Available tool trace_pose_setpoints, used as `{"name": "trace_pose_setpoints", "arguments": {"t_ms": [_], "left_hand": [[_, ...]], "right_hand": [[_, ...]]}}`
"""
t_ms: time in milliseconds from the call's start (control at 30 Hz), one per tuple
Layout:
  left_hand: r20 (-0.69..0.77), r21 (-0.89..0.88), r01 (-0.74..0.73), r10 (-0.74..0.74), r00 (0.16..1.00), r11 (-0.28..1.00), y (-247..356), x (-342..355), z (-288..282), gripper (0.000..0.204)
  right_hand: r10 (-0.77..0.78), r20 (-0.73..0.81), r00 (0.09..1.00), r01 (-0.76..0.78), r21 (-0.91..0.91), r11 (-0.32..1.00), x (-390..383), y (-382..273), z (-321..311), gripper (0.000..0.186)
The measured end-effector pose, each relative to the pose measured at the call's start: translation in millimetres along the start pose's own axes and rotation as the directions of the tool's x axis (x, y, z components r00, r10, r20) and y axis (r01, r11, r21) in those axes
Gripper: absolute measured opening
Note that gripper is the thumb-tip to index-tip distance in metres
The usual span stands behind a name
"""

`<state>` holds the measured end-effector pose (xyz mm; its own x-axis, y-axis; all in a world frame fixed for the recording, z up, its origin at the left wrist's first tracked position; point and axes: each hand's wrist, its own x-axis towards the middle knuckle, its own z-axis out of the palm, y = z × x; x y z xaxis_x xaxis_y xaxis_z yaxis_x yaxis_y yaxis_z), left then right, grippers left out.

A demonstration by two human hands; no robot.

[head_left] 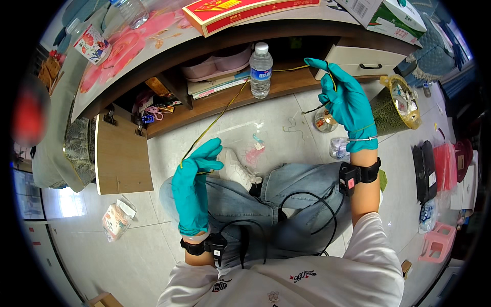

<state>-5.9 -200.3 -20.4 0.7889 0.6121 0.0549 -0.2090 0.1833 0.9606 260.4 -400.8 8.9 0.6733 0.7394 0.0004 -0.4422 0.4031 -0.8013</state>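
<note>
Above the tiled floor, your left grip and right grip each pinch the cord, strung between them by the bottle; probably light, limp and slippery, best held near its ends.

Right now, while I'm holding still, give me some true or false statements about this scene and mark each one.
1. The left hand and the right hand are both gloved in teal. True.
2. The string is blue. False: the string is mostly yellow.
3. The red box lies on the tabletop. True.
4. The wooden door is shut. False: the wooden door stands open.
5. The pink stool is at the picture's left. False: the pink stool is at the right.
</note>
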Motion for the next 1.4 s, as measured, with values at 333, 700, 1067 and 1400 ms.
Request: {"name": "trace_pose_setpoints", "arguments": {"t_ms": [333, 700, 1067, 1400], "left_hand": [[0.107, 0.051, 0.071, -0.077, 0.991, 0.996, 15, -52, 1, 0.041], [0.413, 0.172, 0.169, -0.227, 0.882, 0.97, -2, -71, 34, 0.018], [0.497, 0.723, -0.338, -0.114, 0.86, 0.602, -19, -79, 35, 0.012], [0.496, 0.837, -0.427, -0.145, 0.856, 0.341, -19, -73, 51, 0.026]], "right_hand": [[0.271, 0.081, 0.959, -0.279, 0.428, 0.86, -65, 40, 23, 0.056], [0.173, -0.32, 0.932, -0.267, -0.278, 0.923, -97, 106, 62, 0.049], [0.265, -0.224, 0.938, -0.331, -0.347, 0.878, -120, 125, 71, 0.03], [0.267, -0.147, 0.952, -0.298, -0.262, 0.918, -108, 131, 77, 0.03]]}}
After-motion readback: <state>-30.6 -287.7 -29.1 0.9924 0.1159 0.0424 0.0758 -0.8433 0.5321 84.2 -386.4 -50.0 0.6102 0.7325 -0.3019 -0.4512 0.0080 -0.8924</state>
